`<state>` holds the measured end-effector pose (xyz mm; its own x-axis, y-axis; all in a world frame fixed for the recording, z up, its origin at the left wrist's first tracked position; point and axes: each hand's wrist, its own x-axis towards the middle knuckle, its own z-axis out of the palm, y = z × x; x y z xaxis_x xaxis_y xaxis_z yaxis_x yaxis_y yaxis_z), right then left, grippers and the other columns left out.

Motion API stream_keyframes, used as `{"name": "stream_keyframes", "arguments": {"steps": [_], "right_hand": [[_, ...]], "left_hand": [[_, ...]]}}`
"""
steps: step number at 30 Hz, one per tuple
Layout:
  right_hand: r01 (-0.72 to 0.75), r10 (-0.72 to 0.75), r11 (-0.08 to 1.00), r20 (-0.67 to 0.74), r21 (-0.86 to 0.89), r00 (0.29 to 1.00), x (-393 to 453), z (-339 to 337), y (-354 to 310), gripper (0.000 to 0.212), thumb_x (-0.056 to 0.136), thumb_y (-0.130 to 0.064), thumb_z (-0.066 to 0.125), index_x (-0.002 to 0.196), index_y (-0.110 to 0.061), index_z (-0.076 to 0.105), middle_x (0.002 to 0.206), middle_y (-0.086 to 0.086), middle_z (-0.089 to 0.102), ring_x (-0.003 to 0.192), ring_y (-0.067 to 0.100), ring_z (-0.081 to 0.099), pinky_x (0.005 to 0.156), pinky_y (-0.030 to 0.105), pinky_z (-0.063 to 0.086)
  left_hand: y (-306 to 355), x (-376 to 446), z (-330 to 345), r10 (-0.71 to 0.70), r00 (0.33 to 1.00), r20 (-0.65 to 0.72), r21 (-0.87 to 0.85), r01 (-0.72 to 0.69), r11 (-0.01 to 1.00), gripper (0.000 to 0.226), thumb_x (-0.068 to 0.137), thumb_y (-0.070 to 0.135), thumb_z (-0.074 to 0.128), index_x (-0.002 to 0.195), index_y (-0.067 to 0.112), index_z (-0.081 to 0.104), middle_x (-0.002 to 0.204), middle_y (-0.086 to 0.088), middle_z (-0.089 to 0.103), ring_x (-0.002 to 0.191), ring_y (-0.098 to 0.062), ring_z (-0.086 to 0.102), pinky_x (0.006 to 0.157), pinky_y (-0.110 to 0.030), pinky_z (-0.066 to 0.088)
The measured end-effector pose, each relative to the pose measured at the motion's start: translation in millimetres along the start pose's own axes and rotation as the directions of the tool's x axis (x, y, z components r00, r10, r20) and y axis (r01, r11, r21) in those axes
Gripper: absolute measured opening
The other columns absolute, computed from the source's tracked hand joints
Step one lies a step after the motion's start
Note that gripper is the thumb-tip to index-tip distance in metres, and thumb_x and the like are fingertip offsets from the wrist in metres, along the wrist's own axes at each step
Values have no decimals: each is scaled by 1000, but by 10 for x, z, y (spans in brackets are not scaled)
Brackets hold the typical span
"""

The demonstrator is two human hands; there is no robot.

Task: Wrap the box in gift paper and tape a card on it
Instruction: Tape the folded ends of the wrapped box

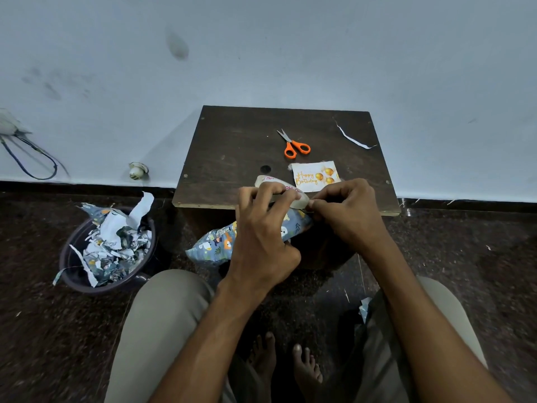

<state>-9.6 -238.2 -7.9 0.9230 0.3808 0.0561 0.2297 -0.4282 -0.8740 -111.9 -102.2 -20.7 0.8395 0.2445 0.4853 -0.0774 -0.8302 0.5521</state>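
Observation:
A box wrapped in blue animal-print gift paper point(216, 242) is held tilted in front of the small dark table point(232, 146), below its front edge. My left hand point(261, 228) grips a roll of tape point(279, 189) above the box and partly hides both. My right hand point(345, 210) pinches the tape's free end at the roll's right side, close to the box's upper end. A white "Happy Birthday" card point(315, 175) with gold balloons lies flat on the table just behind my hands.
Orange-handled scissors point(295, 145) lie on the table behind the card, and a thin paper strip point(353, 138) sits at its right back. A dark bin point(107, 251) full of paper scraps stands on the floor to the left. A wall is close behind the table.

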Motion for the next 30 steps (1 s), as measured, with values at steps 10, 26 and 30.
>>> {"name": "stream_keyframes", "arguments": {"steps": [10,26,30], "right_hand": [[122,-117,950,-34,289,993,20,-38,70,7,79,-11,70,84,-15,72,82,6,70,65,14,56,58,31,47],[142,-225,864,118,483,967,-81,99,-68,9,84,5,76,90,-2,74,76,4,71,56,2,61,53,12,45],[168,-256,865,128,472,958,-97,69,-118,13,84,6,75,88,-6,75,76,1,73,50,1,60,48,12,43]], "left_hand": [[-201,73,-65,-266,952,149,-457,305,836,74,35,7,80,107,24,72,110,6,62,102,-26,58,82,-37,56],[-384,163,-232,-230,767,599,-722,642,260,83,46,-16,65,125,9,65,114,-27,69,93,-39,69,68,-42,61],[-428,173,-258,-194,718,669,-707,695,131,72,47,-14,58,114,10,72,101,-22,72,87,-39,69,68,-39,59]]}}
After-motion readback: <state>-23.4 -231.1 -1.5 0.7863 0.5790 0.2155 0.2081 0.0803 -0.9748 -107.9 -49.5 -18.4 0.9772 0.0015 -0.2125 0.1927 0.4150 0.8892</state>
